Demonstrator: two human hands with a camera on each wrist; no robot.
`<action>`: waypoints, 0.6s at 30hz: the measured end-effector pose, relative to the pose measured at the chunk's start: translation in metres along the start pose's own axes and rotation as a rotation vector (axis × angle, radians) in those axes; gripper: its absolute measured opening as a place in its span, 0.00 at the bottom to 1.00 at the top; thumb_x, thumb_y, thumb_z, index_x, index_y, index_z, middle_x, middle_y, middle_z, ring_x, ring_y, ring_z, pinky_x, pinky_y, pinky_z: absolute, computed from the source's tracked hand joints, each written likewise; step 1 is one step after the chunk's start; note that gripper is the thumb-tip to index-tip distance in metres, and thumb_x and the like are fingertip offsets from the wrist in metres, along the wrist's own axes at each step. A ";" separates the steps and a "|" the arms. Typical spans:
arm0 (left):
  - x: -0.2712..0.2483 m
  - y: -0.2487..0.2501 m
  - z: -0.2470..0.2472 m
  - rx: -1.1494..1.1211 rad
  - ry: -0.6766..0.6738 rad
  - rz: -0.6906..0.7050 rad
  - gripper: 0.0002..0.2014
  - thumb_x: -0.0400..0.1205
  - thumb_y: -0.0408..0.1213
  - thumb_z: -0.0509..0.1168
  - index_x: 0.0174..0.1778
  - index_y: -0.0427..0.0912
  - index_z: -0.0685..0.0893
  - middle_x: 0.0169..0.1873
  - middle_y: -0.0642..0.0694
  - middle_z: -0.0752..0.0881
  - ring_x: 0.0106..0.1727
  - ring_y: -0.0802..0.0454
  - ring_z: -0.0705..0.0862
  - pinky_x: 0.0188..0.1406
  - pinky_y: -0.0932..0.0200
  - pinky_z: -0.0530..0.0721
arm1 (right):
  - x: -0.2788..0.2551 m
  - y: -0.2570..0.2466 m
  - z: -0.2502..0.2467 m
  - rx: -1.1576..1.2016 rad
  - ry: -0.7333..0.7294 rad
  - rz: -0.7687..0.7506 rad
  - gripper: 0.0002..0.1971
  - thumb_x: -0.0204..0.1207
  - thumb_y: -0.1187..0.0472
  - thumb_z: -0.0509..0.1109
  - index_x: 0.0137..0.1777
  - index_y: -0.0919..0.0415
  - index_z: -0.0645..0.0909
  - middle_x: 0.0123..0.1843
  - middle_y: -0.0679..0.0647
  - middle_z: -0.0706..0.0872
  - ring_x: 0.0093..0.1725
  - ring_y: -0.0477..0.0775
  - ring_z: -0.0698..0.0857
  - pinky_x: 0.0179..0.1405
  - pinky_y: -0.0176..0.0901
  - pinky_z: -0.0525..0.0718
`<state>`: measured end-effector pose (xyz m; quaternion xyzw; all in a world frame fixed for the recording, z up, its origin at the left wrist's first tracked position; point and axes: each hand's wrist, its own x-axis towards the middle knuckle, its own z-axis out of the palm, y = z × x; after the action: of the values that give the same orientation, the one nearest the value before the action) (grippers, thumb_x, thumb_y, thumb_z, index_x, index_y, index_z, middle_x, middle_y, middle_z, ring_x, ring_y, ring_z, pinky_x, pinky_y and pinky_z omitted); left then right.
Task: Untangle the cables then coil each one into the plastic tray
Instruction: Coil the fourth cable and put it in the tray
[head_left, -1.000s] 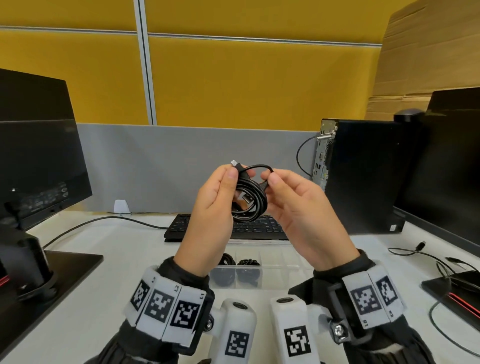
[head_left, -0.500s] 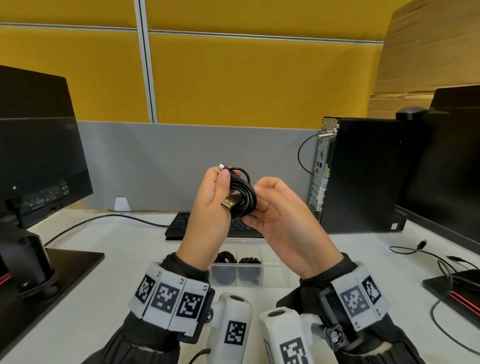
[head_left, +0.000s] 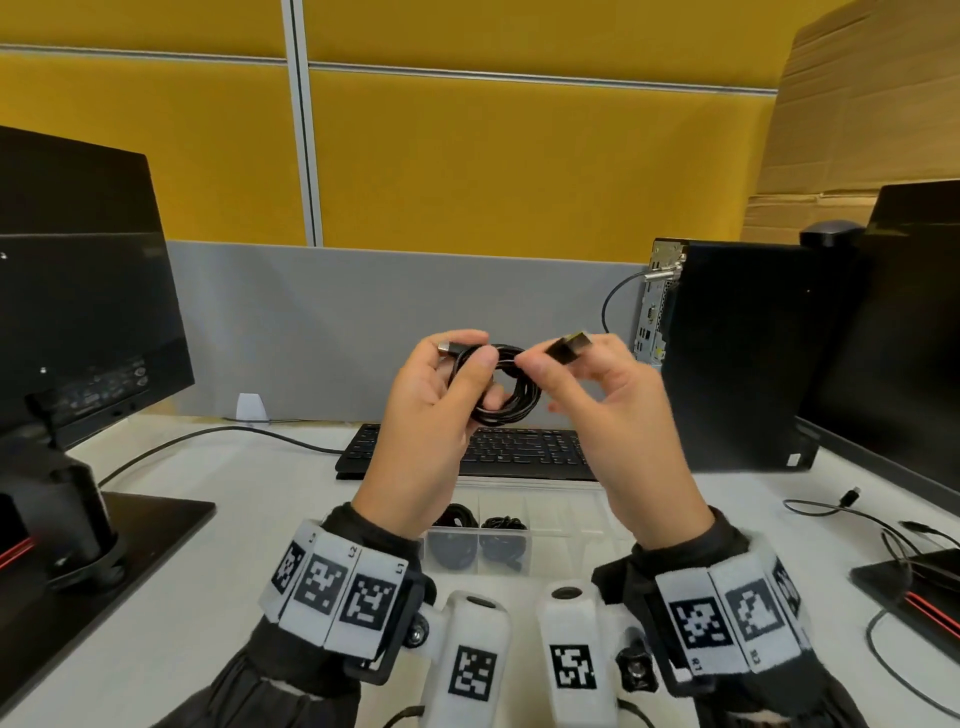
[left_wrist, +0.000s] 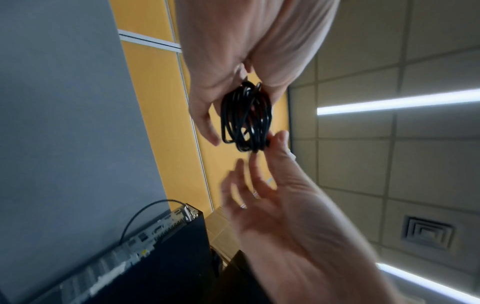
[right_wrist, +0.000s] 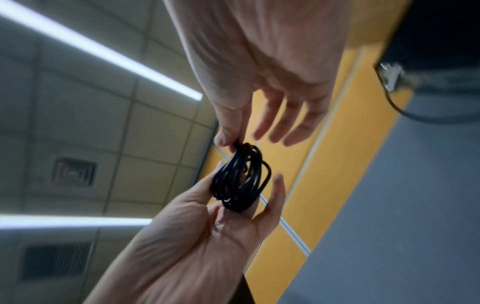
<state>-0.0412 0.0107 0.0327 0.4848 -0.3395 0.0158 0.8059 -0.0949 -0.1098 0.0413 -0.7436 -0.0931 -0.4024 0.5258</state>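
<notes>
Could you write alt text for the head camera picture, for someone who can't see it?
Two hands hold a coiled black cable above a desk: the left hand grips the coil, the right hand pinches its end near the plug. Below them sits a clear plastic tray holding two coiled cables, behind it a keyboard.

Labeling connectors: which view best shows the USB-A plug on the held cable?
Head view: the USB-A plug sits unobstructed, pinched by the right hand. Both wrist views show only the black cable coil; the plug is hidden there.
</notes>
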 end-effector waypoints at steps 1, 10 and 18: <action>0.001 0.001 0.000 0.017 0.011 0.018 0.07 0.81 0.33 0.61 0.53 0.40 0.77 0.28 0.53 0.81 0.28 0.59 0.76 0.38 0.64 0.81 | 0.000 -0.002 -0.002 -0.061 0.025 -0.073 0.02 0.73 0.55 0.73 0.41 0.47 0.86 0.45 0.51 0.86 0.44 0.43 0.83 0.47 0.43 0.84; 0.001 0.006 -0.003 0.248 0.087 0.196 0.10 0.78 0.29 0.66 0.53 0.44 0.78 0.34 0.50 0.81 0.27 0.60 0.78 0.36 0.64 0.82 | -0.005 -0.009 -0.012 -0.629 -0.162 -0.261 0.03 0.78 0.56 0.69 0.46 0.55 0.81 0.33 0.39 0.80 0.36 0.42 0.80 0.35 0.32 0.76; -0.002 0.008 -0.001 0.311 0.088 0.260 0.11 0.76 0.29 0.70 0.51 0.45 0.80 0.34 0.51 0.83 0.20 0.57 0.76 0.30 0.65 0.80 | -0.008 -0.015 -0.014 -0.704 -0.371 -0.158 0.09 0.84 0.56 0.57 0.59 0.52 0.75 0.31 0.40 0.75 0.29 0.41 0.73 0.32 0.32 0.68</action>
<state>-0.0450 0.0168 0.0372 0.5544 -0.3571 0.1930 0.7265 -0.1155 -0.1133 0.0484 -0.9287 -0.0999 -0.3080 0.1809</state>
